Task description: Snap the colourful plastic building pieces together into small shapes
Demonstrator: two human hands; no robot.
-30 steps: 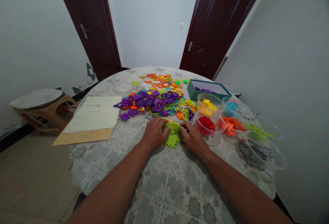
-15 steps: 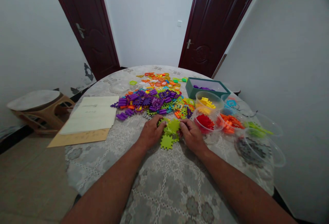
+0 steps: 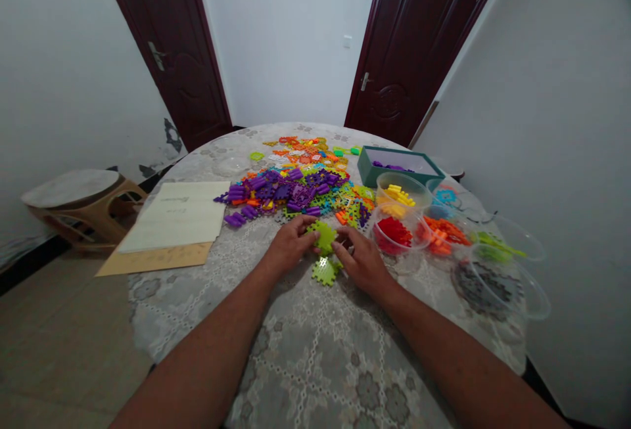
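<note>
My left hand (image 3: 290, 244) and my right hand (image 3: 357, 259) rest on the patterned tablecloth (image 3: 315, 357). Their fingertips meet the edges of a lime green interlocking plastic piece (image 3: 324, 237) between them. Just below it, a second lime green piece (image 3: 325, 271) lies on the cloth, and neither hand touches it. Behind my fingers, the near edge of a heap of multicoloured interlocking pieces (image 3: 300, 192) comes close to both hands.
To the right stand a teal box (image 3: 399, 167) holding purple pieces and transparent bowls of yellow (image 3: 399, 198), red (image 3: 393, 233) and orange (image 3: 441, 232) pieces. Paper sheets (image 3: 172, 215) lie on a brown envelope (image 3: 155, 259) at left. A stool (image 3: 69, 189) stands beyond the table.
The lime green cluster has come apart into an upper and a lower piece. My hands have spread slightly, and the view has tilted a little upward.
</note>
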